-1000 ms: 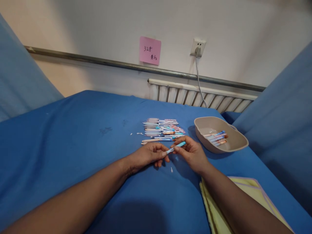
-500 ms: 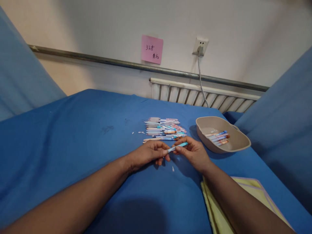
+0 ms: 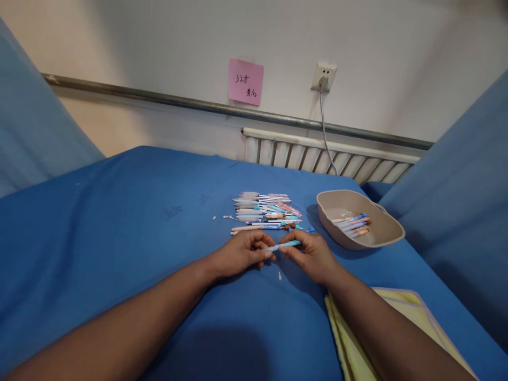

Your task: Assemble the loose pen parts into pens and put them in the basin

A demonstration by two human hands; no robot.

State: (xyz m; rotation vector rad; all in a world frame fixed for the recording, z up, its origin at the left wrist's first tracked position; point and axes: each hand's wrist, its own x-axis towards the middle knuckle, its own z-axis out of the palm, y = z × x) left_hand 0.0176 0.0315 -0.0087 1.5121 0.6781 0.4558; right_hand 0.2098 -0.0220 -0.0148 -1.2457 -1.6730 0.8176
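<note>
A slim pen (image 3: 274, 247), whitish at one end and teal at the other, is held between my two hands. My left hand (image 3: 243, 253) pinches its pale end between thumb and fingers. At the teal end, my right hand (image 3: 311, 254) grips with thumb and forefinger. Just beyond my hands lies a pile of pens and pen parts (image 3: 265, 207) in pink, white, teal, orange and blue. A small white piece (image 3: 280, 275) rests on the blue cloth below my hands. More tiny white bits (image 3: 227, 216) lie left of the pile.
A beige basin (image 3: 381, 233) with several pens inside stands to the right. Under my right forearm is a folded yellow cloth (image 3: 397, 301). Blue fabric (image 3: 119, 227) covers the surface. Behind are a radiator (image 3: 293, 153), a metal rail, a socket with a cord and a pink note.
The pen has turned to lie flatter, and my right hand's fingers have shifted on its teal end. The whole view has moved slightly.
</note>
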